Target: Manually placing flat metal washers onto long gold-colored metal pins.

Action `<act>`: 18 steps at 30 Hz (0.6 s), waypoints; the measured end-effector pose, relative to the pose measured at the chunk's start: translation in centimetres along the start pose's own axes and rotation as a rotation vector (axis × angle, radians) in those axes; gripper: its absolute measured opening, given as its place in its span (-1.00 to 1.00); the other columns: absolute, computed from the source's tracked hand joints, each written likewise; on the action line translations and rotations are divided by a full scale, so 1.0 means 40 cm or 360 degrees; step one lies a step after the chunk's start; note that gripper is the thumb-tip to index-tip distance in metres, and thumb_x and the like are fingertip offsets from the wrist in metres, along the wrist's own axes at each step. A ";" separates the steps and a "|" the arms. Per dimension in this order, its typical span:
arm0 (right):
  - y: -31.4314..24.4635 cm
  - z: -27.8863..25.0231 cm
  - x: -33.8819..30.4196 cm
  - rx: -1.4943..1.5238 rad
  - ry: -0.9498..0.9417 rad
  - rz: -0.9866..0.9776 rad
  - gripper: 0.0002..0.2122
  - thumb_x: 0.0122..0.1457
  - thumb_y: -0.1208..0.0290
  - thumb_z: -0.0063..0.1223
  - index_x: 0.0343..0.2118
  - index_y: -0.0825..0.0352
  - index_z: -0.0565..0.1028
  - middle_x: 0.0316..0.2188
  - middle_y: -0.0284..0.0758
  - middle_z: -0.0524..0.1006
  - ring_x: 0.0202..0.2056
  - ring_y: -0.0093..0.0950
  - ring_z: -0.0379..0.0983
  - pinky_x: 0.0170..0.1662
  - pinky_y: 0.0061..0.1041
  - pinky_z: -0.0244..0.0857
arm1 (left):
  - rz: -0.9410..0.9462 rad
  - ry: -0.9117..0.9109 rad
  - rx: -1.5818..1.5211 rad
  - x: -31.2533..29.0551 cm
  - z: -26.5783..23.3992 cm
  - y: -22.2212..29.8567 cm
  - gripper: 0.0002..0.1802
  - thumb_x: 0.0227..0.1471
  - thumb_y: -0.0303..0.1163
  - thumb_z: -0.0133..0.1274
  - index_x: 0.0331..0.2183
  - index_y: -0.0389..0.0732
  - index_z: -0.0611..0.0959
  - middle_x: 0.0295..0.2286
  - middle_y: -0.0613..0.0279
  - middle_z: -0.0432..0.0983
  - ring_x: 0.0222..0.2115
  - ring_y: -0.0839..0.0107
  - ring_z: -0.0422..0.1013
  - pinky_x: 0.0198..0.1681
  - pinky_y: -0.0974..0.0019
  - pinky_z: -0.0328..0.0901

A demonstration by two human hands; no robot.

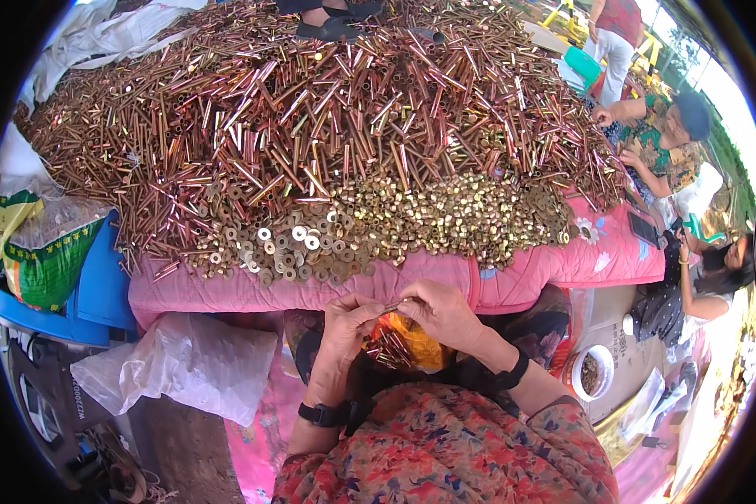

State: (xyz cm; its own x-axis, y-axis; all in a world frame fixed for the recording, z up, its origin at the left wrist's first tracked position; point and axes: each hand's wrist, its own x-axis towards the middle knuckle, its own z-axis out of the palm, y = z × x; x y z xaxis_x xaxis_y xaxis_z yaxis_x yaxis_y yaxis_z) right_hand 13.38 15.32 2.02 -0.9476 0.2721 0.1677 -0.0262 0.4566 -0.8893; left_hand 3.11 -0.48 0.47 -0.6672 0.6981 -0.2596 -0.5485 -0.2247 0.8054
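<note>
My left hand (350, 323) and my right hand (442, 316) meet above my lap, just off the front edge of the pink quilted cloth (412, 273). Both are closed, pinching a slim metal rod (392, 307) between their fingertips; its ends are partly hidden. Below them, an orange-yellow bag (428, 351) between my legs holds several reddish metal rods (389, 346). Just beyond my hands lie loose flat washers (298, 233), with brass-coloured nuts (445, 220) to their right. Behind these spreads a large heap of reddish metal tubes and rods (311, 118).
A green sack (50, 260) stands at the left, by a blue container (101, 281). Clear plastic sheeting (193, 361) hangs nearer me. At right are a phone (644, 229), a white bucket (589, 373) and several people, one in a patterned shirt (659, 139).
</note>
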 end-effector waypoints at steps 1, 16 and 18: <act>-0.001 0.007 0.003 -0.0361 0.0237 -0.0517 -0.66 0.15 0.17 -0.01 -0.58 0.37 0.38 -0.71 -0.24 0.36 -0.66 -0.45 0.31 -0.57 -0.50 0.17 | -0.0026 -0.0036 -0.0020 -0.001 -0.004 0.000 -0.91 -0.17 -0.57 0.15 -0.59 -0.31 0.55 -0.76 0.35 0.32 -0.79 0.66 0.10 -0.71 0.57 -0.05; 0.072 -0.024 0.017 -0.0374 0.0224 0.0190 -0.71 0.11 0.24 0.03 -0.56 0.39 0.41 -0.76 -0.19 0.31 -0.71 -0.30 0.21 -0.60 -0.39 0.10 | 0.1340 0.0837 0.2223 0.327 -0.073 0.200 -0.74 -0.20 -0.57 0.07 -0.33 -0.19 0.61 -0.51 -0.02 0.48 -0.53 0.10 0.45 -0.45 0.17 0.34; 0.081 -0.025 0.023 -0.0408 0.0215 0.0196 -0.72 0.11 0.24 0.04 -0.56 0.38 0.42 -0.76 -0.19 0.32 -0.71 -0.28 0.24 -0.60 -0.39 0.11 | 0.1344 0.0850 0.2373 0.358 -0.082 0.205 -0.73 -0.20 -0.57 0.06 -0.32 -0.17 0.59 -0.47 -0.01 0.47 -0.50 0.05 0.44 -0.44 0.11 0.34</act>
State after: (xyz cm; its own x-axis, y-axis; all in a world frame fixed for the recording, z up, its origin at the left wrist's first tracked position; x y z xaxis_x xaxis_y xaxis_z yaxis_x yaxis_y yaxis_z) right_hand 12.73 17.91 -0.29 -0.8873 0.4408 0.1357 0.1835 0.6074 -0.7729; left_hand -12.59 5.43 1.62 -0.7372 0.3901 0.5517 0.6615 0.5831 0.4717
